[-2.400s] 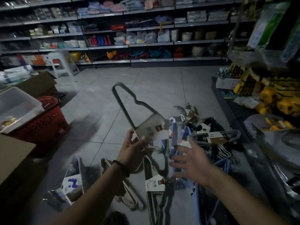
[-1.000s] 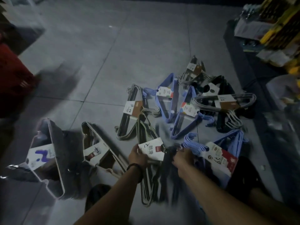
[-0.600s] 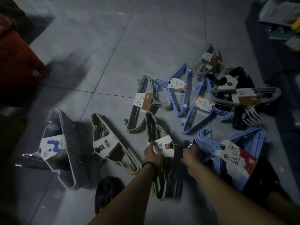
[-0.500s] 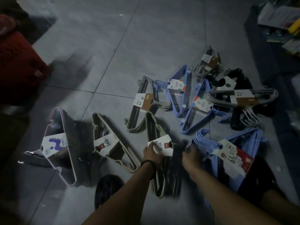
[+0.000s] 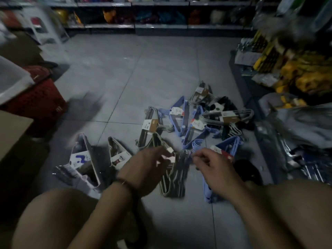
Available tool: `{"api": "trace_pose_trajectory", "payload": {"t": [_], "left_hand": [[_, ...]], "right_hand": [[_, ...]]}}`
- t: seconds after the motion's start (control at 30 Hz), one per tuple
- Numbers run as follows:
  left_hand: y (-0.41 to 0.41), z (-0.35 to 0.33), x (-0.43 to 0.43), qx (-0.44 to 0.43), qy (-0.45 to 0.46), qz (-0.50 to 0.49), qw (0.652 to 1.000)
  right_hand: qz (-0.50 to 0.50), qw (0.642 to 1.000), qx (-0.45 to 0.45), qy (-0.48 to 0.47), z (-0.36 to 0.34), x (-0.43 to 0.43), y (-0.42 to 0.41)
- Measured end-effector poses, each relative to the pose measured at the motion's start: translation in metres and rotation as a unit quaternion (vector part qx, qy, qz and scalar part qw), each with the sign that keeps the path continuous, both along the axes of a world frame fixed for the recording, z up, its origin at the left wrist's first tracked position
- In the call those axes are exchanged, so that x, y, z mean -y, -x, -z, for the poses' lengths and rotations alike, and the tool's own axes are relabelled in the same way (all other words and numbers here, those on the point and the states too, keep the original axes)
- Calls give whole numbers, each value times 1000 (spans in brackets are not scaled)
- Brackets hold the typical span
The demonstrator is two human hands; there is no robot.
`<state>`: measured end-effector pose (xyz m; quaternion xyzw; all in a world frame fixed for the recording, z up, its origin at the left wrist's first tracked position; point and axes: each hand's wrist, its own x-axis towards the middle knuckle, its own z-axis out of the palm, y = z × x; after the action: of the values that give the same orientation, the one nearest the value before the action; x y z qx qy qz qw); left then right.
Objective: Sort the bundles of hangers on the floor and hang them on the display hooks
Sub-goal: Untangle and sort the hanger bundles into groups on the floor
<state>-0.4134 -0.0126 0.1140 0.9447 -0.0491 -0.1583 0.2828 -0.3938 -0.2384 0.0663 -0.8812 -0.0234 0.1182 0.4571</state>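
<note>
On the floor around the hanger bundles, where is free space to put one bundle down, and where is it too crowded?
The bare floor tiles between the red basket, the far shelves and the pile look free. A second free patch lies in front of the striped bundle, between the person's arms. It is crowded where the blue bundles and grey bundle overlap, toward the right-hand display.

This is a shop. Long shelves [image 5: 133, 26] full of goods run along the back wall. A red shopping basket [image 5: 36, 99] sits on the tiled floor [image 5: 143, 69]. Yellow packs [image 5: 305, 76] fill a rack on the right. Hanger bundles [image 5: 188, 123] carry paper labels.
</note>
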Motion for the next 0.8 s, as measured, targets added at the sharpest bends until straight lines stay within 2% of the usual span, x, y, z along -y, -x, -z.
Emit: {"api": "trace_pose_trajectory", "payload": {"t": [0.07, 0.17, 0.23, 0.3, 0.4, 0.5, 0.6, 0.7, 0.8], "left_hand": [[47, -9, -16, 5, 14, -3, 1000], [77, -2, -34, -78, -41, 16, 996], [74, 8, -38, -125, -76, 32, 989], [62, 22, -36, -134, -70, 37, 988], [47, 45, -24, -153, -13, 21, 988], [31, 67, -20, -236, -65, 36, 969], [11, 81, -25, -308, -24, 22, 951], [-20, 83, -42, -338, -35, 29, 940], [-55, 75, -68, -336, 16, -39, 941]], "right_hand": [[-24, 999, -8, 25, -16, 10, 41], [-108, 984, -78, 119, -34, 18, 60], [-166, 968, -87, 164, -40, 18, 50], [-197, 962, -54, 182, -37, 15, 32], [-198, 960, 2, 198, -11, 15, 8], [-219, 947, -97, 216, 15, 9, -17], [-241, 934, -205, 165, 26, -9, -48], [-271, 909, -240, 208, 41, -27, -85], [-279, 891, -245, 262, 41, -46, -112]]}}
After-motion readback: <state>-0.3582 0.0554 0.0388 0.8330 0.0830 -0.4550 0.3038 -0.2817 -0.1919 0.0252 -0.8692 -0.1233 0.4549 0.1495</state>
